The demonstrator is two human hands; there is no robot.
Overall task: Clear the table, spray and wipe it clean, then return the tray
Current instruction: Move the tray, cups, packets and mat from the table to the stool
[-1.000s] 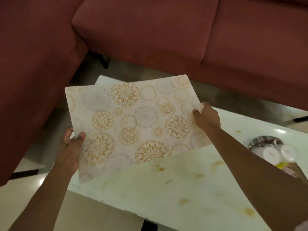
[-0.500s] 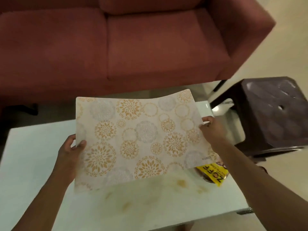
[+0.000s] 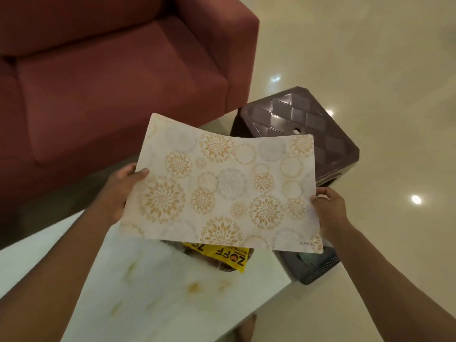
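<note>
Cream floor tiles and a maroon sofa point(image 3: 106, 77) frame a white table point(image 3: 153, 290), whose bare top carries yellow-brown stains. Lifted clear above the table's far end is a floral placemat point(image 3: 222, 191), sagging a little in the middle. The left hand point(image 3: 118, 193) grips its left edge, thumb on top and fingers underneath; the right hand point(image 3: 329, 208) pinches its right edge the same way. Beyond the table's far end stands a dark plastic stool point(image 3: 303, 129), partly hidden by the placemat.

The step looks like clearing the placemat off the table, probably onto that stool. To do it well, keep both edges level so any crumbs stay on the sheet, carry it clear of what sits beneath, and lay it flat on the stool's top rather than dropping it.

Under the placemat, at the table's far end, sits what seems to be the tray point(image 3: 223, 267); only a sliver of its dark rim shows. In it lies a yellow packet point(image 3: 222, 255) with black lettering; anything else in it is covered. Off the table's far corner, on the floor, is a dark basket-like container point(image 3: 315, 270); its contents are unclear.
</note>
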